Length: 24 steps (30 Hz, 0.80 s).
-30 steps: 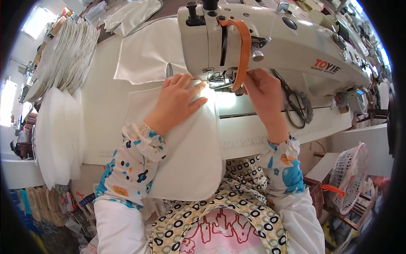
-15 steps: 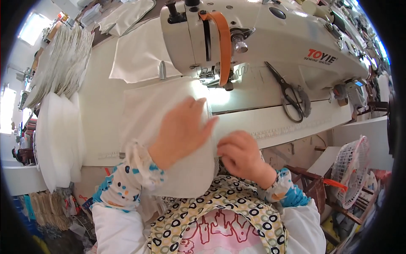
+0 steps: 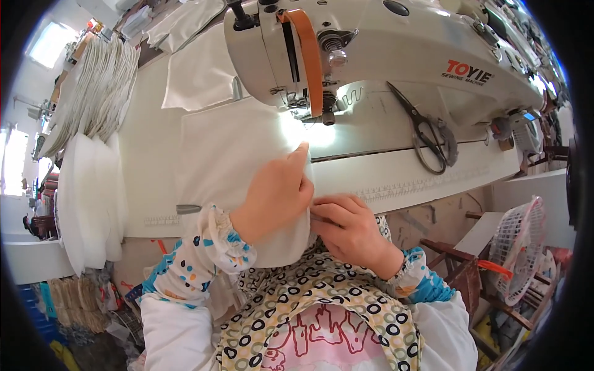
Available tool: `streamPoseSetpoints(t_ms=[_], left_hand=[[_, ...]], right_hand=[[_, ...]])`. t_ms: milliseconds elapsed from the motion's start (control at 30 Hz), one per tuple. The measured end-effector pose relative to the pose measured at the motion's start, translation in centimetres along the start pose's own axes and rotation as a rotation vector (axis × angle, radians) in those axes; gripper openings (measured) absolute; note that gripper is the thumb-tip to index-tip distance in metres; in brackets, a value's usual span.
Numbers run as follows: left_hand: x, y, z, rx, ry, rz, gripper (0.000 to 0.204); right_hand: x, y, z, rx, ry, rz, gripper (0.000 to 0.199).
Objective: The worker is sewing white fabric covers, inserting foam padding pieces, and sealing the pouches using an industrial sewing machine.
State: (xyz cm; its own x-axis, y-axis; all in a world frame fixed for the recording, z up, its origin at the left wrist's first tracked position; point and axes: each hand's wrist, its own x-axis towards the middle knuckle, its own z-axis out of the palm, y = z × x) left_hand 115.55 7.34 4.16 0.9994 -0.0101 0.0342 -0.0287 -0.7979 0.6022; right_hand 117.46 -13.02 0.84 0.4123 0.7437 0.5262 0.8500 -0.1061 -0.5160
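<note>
A white fabric panel (image 3: 223, 148) lies on the sewing machine bed, its far right part under the bright lamp by the presser foot (image 3: 303, 115). Resting on the panel, my left hand (image 3: 275, 195) has its index finger stretched toward the needle area, pressing near the right edge; its other fingers are bent. At the panel's near right edge, my right hand (image 3: 352, 232) has its fingers closed on the fabric edge, with the fingertips partly hidden. Above both hands stands the white sewing machine (image 3: 383, 55) with an orange strip (image 3: 309, 62) on its head.
Black scissors (image 3: 427, 133) lie right of the needle, beside grey fluff. A ruler strip (image 3: 427, 185) runs along the table's front. Stacked fabric pieces (image 3: 93, 93) and white padding (image 3: 90, 198) stand at left. A small grey pointed object (image 3: 189, 209) lies beside the panel. A fan (image 3: 516, 247) stands right.
The fabric panel has slid away from me toward the needle. My left index finger has stretched out along its right edge. My right hand has closed on the near edge.
</note>
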Motion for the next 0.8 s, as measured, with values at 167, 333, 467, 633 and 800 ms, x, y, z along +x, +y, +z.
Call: streamPoseSetpoints(t_ms=[167,333,467,633,800], left_hand=[[0.6,-1.1,-0.6,0.082,-0.007,0.002,0.055],[-3.4,1.8,-3.2,0.277,-0.161,0.231,0.066],[-6.1,1.4,-2.3,0.304,-0.186,0.226,0.070],[-5.6,0.5,-1.6,0.385,-0.104,0.326,0.066],[-5.1,0.2,-1.2,0.359,-0.056,0.365,0.057]], right_hand=[[0.2,0.2,0.1,-0.020,-0.023,0.004,0.029],[0.0,0.4,-0.2,-0.034,-0.022,0.032,0.029],[-0.1,0.7,0.4,-0.014,-0.024,0.020,0.029],[0.0,0.6,0.7,-0.070,0.021,-0.018,0.027],[0.3,0.0,0.2,-0.100,0.004,-0.009,0.030]])
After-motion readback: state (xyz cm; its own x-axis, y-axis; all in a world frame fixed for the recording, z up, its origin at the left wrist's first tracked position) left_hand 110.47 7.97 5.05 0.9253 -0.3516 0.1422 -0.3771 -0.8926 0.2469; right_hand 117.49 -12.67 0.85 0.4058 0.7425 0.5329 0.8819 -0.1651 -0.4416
